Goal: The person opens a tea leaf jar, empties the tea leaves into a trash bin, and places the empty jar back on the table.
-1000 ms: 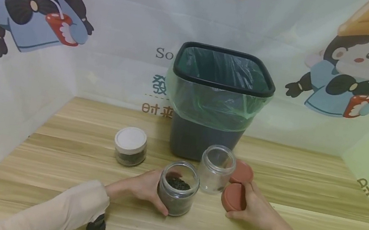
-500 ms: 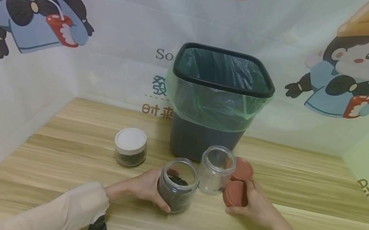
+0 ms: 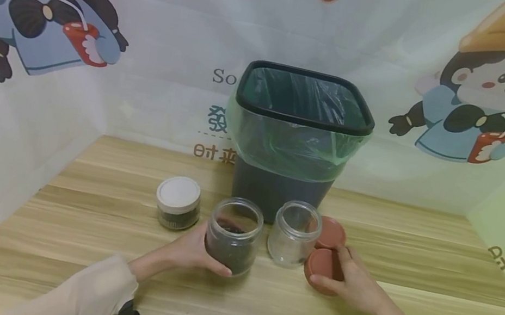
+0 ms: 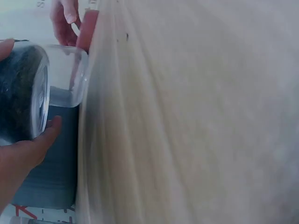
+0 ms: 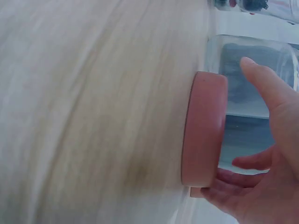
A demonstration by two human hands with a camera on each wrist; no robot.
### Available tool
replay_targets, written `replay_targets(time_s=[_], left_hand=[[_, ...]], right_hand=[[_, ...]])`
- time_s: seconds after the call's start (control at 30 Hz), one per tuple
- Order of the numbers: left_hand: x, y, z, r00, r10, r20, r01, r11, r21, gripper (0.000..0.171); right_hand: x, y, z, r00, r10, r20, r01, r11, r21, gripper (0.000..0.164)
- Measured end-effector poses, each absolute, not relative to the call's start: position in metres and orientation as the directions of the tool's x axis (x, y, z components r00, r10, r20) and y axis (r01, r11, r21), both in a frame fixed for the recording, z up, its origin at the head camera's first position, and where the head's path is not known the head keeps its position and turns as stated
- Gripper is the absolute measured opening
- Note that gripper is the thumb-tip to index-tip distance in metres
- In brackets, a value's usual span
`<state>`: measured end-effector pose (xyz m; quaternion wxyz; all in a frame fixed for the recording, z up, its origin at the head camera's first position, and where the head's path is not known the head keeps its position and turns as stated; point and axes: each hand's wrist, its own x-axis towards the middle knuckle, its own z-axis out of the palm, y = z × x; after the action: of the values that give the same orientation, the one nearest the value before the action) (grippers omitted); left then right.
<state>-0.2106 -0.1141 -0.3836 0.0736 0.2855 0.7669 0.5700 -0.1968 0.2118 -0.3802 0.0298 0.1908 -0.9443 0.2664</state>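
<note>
1. Open clear jar with dark contents [image 3: 237, 251] has shifted leftward, raised between curled thumb and fingers of left hand [image 3: 193, 250].
2. Right hand [image 3: 356, 285] is nearer front red lid [image 3: 321, 265]: thumb and fingers spread, lid flat just below; round, no long axis.

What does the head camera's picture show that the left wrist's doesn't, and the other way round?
Only the head view: cartoon figures and the open top of the bin.

Only the left wrist view: the base of the held jar.

Both: the left hand gripping that jar, a second open jar, the right hand at a red lid, the bin's side and the table.
</note>
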Motion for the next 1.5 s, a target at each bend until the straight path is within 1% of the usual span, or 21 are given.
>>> replay_targets(time_s=[0.17, 0.23, 0.33, 0.43, 0.57, 0.77, 0.83, 0.93, 0.97, 1.07, 1.17, 1.2, 1.23, 1.37, 1.5], left_hand=[[-0.206, -0.118, -0.378, -0.832, 0.459, 0.311, 0.416, 0.145, 0.898, 0.077], [-0.206, -0.119, -0.375, -0.83, 0.435, 0.349, 0.436, 0.114, 0.893, 0.077], [-0.204, -0.12, -0.37, -0.834, 0.396, 0.385, 0.447, 0.076, 0.891, 0.08], [-0.202, -0.121, -0.364, -0.845, 0.354, 0.401, 0.45, 0.066, 0.89, 0.082], [-0.201, -0.123, -0.356, -0.862, 0.304, 0.407, 0.449, 0.084, 0.889, 0.083], [-0.204, -0.128, -0.342, -0.873, 0.242, 0.423, 0.455, 0.097, 0.885, 0.084], [-0.206, -0.13, -0.335, -0.875, 0.218, 0.431, 0.459, 0.097, 0.883, 0.084], [-0.208, -0.135, -0.323, -0.887, 0.175, 0.427, 0.448, 0.102, 0.888, 0.083], [-0.21, -0.137, -0.319, -0.889, 0.164, 0.429, 0.447, 0.099, 0.889, 0.083], [-0.213, -0.142, -0.306, -0.892, 0.125, 0.435, 0.448, 0.106, 0.888, 0.083], [-0.215, -0.145, -0.293, -0.893, 0.093, 0.44, 0.449, 0.128, 0.884, 0.083], [-0.216, -0.146, -0.29, -0.895, 0.082, 0.439, 0.447, 0.142, 0.883, 0.082], [-0.216, -0.147, -0.286, -0.899, 0.069, 0.433, 0.438, 0.159, 0.885, 0.082], [-0.219, -0.151, -0.272, -0.905, 0.028, 0.424, 0.421, 0.198, 0.885, 0.079], [-0.227, -0.155, -0.255, -0.888, 0.013, 0.459, 0.451, 0.208, 0.868, 0.081]], right_hand=[[-0.195, 0.213, -0.374, -0.939, -0.304, 0.16, -0.342, 0.783, -0.52, 0.073], [-0.195, 0.213, -0.371, -0.933, -0.301, 0.195, -0.359, 0.768, -0.531, 0.069], [-0.197, 0.212, -0.365, -0.91, -0.306, 0.281, -0.413, 0.733, -0.541, 0.059], [-0.2, 0.209, -0.356, -0.89, -0.292, 0.349, -0.447, 0.704, -0.551, 0.055], [-0.207, 0.205, -0.34, -0.873, -0.252, 0.417, -0.468, 0.675, -0.571, 0.053], [-0.222, 0.2, -0.302, -0.846, -0.148, 0.513, -0.475, 0.649, -0.595, 0.041], [-0.229, 0.201, -0.287, -0.85, -0.104, 0.516, -0.461, 0.62, -0.635, 0.04], [-0.245, 0.206, -0.268, -0.858, -0.039, 0.512, -0.433, 0.589, -0.682, 0.045], [-0.257, 0.212, -0.267, -0.855, -0.027, 0.518, -0.449, 0.539, -0.713, 0.045], [-0.27, 0.215, -0.25, -0.869, -0.002, 0.495, -0.42, 0.53, -0.737, 0.052], [-0.273, 0.209, -0.231, -0.89, -0.004, 0.456, -0.384, 0.546, -0.744, 0.056], [-0.266, 0.202, -0.221, -0.905, -0.002, 0.425, -0.344, 0.591, -0.729, 0.061], [-0.267, 0.199, -0.216, -0.913, -0.006, 0.407, -0.33, 0.599, -0.729, 0.061], [-0.267, 0.188, -0.2, -0.94, -0.011, 0.341, -0.264, 0.658, -0.705, 0.067], [-0.27, 0.18, -0.188, -0.956, -0.03, 0.293, -0.228, 0.704, -0.673, 0.073]])
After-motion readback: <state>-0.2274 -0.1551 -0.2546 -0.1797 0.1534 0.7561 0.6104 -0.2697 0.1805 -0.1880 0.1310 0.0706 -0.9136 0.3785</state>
